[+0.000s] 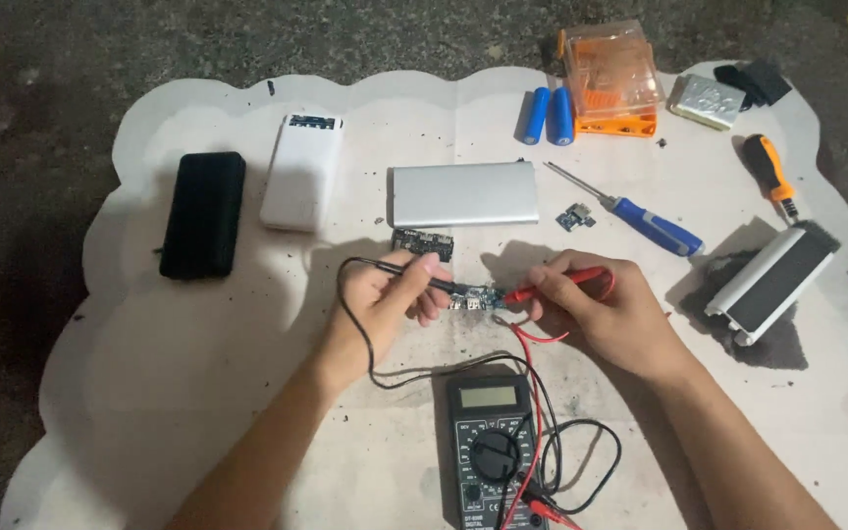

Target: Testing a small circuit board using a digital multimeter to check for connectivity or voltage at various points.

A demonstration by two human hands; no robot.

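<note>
My left hand (390, 299) grips a black test probe (444, 285) whose tip rests on a small blue circuit board (473, 299) lying on the white sheet (198, 363). My right hand (596, 309) pinches a red test probe (552, 283), its tip touching the same board from the right. Black and red leads run down to a dark multimeter (491, 447) at the near edge, between my forearms.
Behind the board lie a small black circuit board (422, 242), a silver power bank (463, 193), a white one (302, 172) and a black one (203, 213). A blue screwdriver (640, 221), two blue cells (549, 115), an orange box (610, 79) and an open case (772, 280) sit right.
</note>
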